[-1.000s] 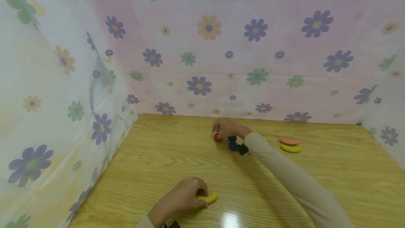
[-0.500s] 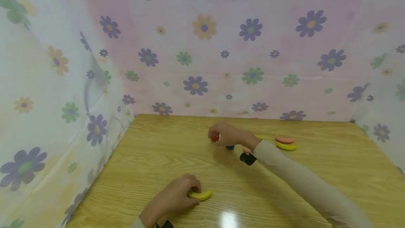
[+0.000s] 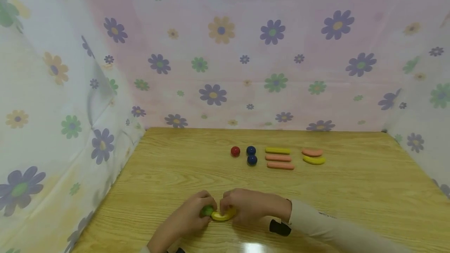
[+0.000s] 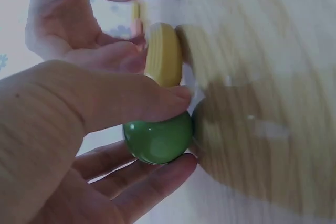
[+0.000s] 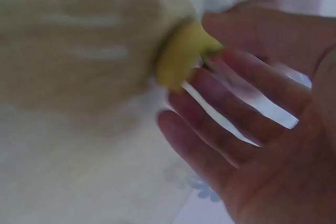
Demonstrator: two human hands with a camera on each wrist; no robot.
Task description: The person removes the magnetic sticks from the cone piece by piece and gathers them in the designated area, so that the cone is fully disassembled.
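My left hand (image 3: 193, 214) grips a glossy green ball (image 4: 159, 138), with the thumb across its top and the fingers beneath it. Right beside the ball lies a yellow banana-shaped piece (image 3: 221, 216), low at the tabletop. Ridges run along that piece (image 4: 164, 56) in the left wrist view. My right hand (image 3: 251, 208) is at the piece's right end, its fingers overlapping it in the head view. In the blurred right wrist view, the fingers (image 5: 210, 124) are extended and spread, with the thumb tip near the yellow piece.
Farther back on the wooden table (image 3: 168, 167) sit a red ball (image 3: 235, 151) and two dark blue balls (image 3: 251, 155). To their right are a yellow stick (image 3: 277, 150), two pink sticks (image 3: 278, 158), a curved pink piece (image 3: 312, 152) and a curved yellow piece (image 3: 314, 160). Flowered cloth (image 3: 246, 50) hangs behind.
My right hand has let go of the red ball and come back toward me, beside my left hand. The green ball now shows in the left hand. The head view has shifted slightly.
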